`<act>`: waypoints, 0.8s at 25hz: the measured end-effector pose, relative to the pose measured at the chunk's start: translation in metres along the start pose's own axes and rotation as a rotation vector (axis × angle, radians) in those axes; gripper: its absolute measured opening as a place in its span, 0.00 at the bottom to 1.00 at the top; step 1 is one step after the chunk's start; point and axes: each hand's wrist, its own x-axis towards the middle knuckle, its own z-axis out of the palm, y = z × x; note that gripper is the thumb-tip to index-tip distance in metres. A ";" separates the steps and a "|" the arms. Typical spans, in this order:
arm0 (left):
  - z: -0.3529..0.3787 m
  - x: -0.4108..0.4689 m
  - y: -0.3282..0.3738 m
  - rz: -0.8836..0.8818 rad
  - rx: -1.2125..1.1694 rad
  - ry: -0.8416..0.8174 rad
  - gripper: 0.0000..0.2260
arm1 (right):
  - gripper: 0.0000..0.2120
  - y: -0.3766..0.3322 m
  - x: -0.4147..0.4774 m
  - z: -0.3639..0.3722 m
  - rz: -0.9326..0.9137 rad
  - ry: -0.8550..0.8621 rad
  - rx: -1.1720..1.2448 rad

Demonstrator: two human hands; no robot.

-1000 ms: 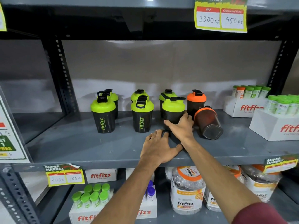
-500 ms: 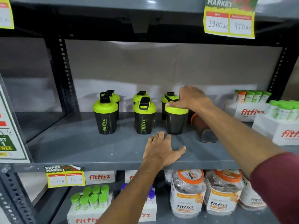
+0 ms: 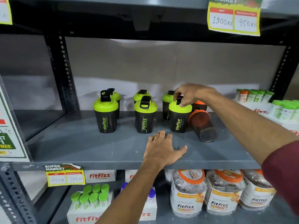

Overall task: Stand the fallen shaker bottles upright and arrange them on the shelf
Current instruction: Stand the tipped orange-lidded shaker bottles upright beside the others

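Several black shaker bottles with green lids stand upright in two rows on the grey shelf (image 3: 80, 147). My right hand (image 3: 190, 94) pinches the lid of the front right green-lidded shaker (image 3: 179, 118), which stands upright. An orange-lidded shaker (image 3: 203, 125) lies tipped on its side just right of it, base toward me. Another orange-lidded shaker (image 3: 199, 105) stands behind, mostly hidden by my arm. My left hand (image 3: 163, 148) rests flat on the shelf's front, fingers spread, holding nothing.
White fitfizz boxes of small green-capped tubes (image 3: 257, 101) sit at the shelf's right end. A poster (image 3: 9, 135) hangs at the left edge. Below are jars (image 3: 189, 193) and more tube boxes (image 3: 90, 201). A price tag (image 3: 233, 18) hangs from the upper shelf.
My right hand rose from the shaker's base to its lid; it now pinches the cap, and the bottle's label faces front. My left hand stayed flat on the shelf.
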 end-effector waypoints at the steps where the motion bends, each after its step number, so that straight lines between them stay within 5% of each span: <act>1: 0.001 0.000 0.000 -0.002 0.003 -0.002 0.38 | 0.19 0.001 0.000 0.001 -0.015 0.012 0.032; 11: 0.002 0.001 -0.002 -0.005 0.000 0.000 0.38 | 0.14 0.001 -0.017 0.010 -0.068 0.098 0.141; 16: 0.000 0.003 -0.001 -0.006 0.003 -0.026 0.38 | 0.38 0.037 -0.044 0.027 0.006 0.238 0.349; 18: 0.001 0.001 0.002 -0.004 0.012 0.001 0.36 | 0.42 0.060 -0.062 0.043 0.199 0.395 0.270; 20: 0.001 0.000 0.006 -0.003 0.027 0.017 0.33 | 0.48 0.078 -0.075 0.064 0.417 0.371 0.229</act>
